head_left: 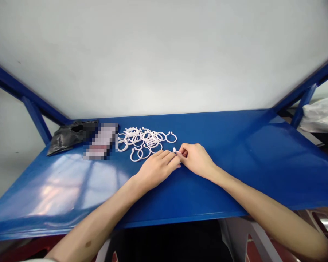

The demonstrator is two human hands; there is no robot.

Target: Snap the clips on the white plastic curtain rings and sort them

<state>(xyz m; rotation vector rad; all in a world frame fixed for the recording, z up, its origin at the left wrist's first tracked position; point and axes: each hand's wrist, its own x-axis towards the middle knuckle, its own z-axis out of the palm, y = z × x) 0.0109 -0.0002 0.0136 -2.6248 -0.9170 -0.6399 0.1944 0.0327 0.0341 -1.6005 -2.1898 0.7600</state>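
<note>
My left hand [157, 168] and my right hand [196, 159] meet at the middle of a blue table [235, 160]. Both pinch one small white plastic ring [176, 151] between their fingertips, and most of it is hidden by the fingers. Just behind the hands lies a pile of several white open plastic rings [144, 140].
A black plastic bag [68, 136] lies at the back left of the table, with a blurred-out flat object [101, 142] beside it. A white wall stands behind. Blue frame struts rise at both sides. A clear plastic bag [321, 114] sits off the table at the right.
</note>
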